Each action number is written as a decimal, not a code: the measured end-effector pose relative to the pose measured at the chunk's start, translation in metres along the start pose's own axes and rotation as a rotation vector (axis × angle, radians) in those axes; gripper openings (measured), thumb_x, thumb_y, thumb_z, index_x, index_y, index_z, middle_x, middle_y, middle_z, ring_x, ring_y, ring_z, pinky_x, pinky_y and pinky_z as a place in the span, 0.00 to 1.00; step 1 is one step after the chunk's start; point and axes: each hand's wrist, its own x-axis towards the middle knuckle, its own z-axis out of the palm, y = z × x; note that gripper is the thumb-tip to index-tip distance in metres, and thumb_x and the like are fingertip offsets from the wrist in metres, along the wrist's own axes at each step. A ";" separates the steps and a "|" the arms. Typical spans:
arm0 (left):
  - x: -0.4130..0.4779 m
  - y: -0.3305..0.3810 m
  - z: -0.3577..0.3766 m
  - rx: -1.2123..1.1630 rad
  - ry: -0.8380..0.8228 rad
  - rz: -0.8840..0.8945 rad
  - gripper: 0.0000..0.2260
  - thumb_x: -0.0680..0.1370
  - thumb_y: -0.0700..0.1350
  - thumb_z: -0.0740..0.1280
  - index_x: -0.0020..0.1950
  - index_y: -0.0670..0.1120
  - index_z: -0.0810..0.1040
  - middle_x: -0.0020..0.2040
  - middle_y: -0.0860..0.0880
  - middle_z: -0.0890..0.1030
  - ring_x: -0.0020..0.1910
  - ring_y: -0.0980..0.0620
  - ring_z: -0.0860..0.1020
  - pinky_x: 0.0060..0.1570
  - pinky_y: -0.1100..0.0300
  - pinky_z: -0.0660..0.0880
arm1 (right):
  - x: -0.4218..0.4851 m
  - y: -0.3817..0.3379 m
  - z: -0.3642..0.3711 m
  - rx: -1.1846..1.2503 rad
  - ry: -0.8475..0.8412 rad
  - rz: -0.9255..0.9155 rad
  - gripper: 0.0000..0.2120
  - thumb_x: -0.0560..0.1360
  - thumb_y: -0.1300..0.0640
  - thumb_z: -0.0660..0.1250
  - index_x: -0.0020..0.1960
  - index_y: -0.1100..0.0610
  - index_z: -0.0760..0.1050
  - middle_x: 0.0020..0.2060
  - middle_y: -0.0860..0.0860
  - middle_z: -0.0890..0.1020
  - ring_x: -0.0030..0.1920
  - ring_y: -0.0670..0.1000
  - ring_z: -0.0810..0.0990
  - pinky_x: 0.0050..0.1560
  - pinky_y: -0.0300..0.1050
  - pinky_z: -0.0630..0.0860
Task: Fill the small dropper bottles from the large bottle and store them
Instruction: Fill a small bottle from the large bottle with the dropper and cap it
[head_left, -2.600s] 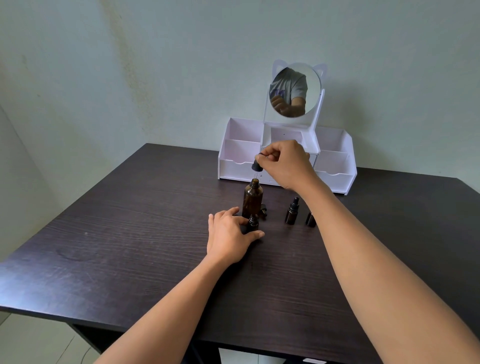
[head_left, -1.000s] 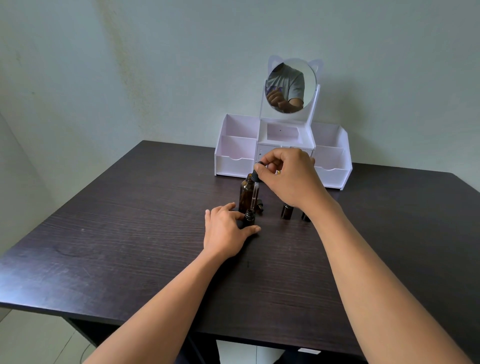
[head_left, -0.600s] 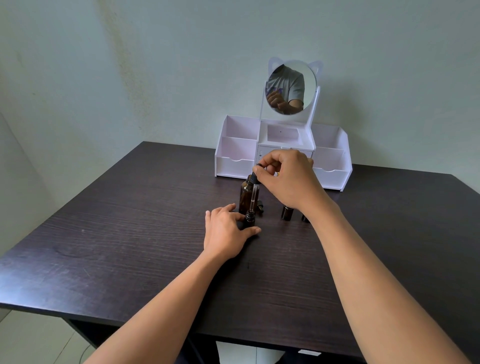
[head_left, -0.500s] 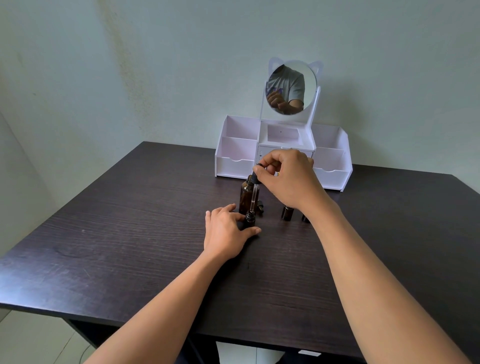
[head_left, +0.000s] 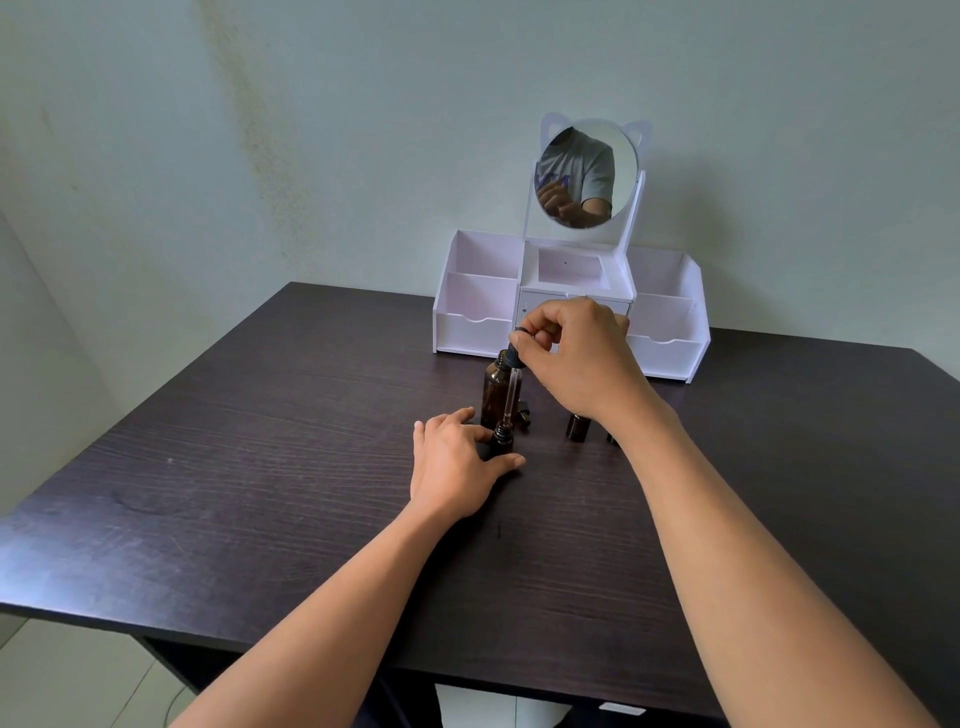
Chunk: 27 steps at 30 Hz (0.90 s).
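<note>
The large amber bottle (head_left: 495, 387) stands uncapped on the dark table (head_left: 291, 467). In front of it my left hand (head_left: 457, 462) holds a small dark dropper bottle (head_left: 503, 437) upright on the table. My right hand (head_left: 576, 353) pinches the black bulb of a glass dropper (head_left: 511, 387), whose tip points down into the small bottle's mouth. Another small bottle (head_left: 577, 427) stands to the right, and a third one (head_left: 613, 439) is mostly hidden behind my right forearm.
A white organiser (head_left: 665, 332) with open compartments and a round cat-ear mirror (head_left: 587, 176) stands at the back of the table against the wall. A small dark cap (head_left: 523, 415) lies beside the large bottle.
My right hand carried the dropper from above the large bottle down to the small bottle's mouth and has stayed there for the last half second. My left hand has kept its hold.
</note>
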 end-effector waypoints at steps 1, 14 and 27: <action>0.000 0.000 0.000 -0.002 0.002 0.000 0.26 0.71 0.66 0.71 0.64 0.54 0.81 0.76 0.50 0.69 0.75 0.48 0.63 0.75 0.43 0.55 | 0.000 0.000 0.001 -0.006 0.004 -0.005 0.06 0.77 0.50 0.69 0.41 0.46 0.77 0.32 0.44 0.79 0.45 0.44 0.76 0.57 0.47 0.61; -0.003 -0.001 0.001 -0.001 0.012 -0.002 0.26 0.71 0.66 0.72 0.63 0.54 0.81 0.76 0.50 0.69 0.74 0.48 0.63 0.75 0.44 0.56 | -0.008 0.005 0.012 -0.001 -0.009 0.015 0.06 0.77 0.49 0.69 0.42 0.47 0.78 0.32 0.43 0.78 0.46 0.44 0.76 0.63 0.49 0.60; -0.001 -0.001 0.001 0.013 0.004 -0.004 0.26 0.71 0.66 0.71 0.64 0.54 0.81 0.76 0.50 0.69 0.75 0.48 0.63 0.75 0.43 0.56 | -0.007 0.007 0.013 -0.005 -0.049 0.028 0.04 0.78 0.47 0.68 0.44 0.44 0.76 0.35 0.42 0.79 0.46 0.43 0.77 0.60 0.45 0.57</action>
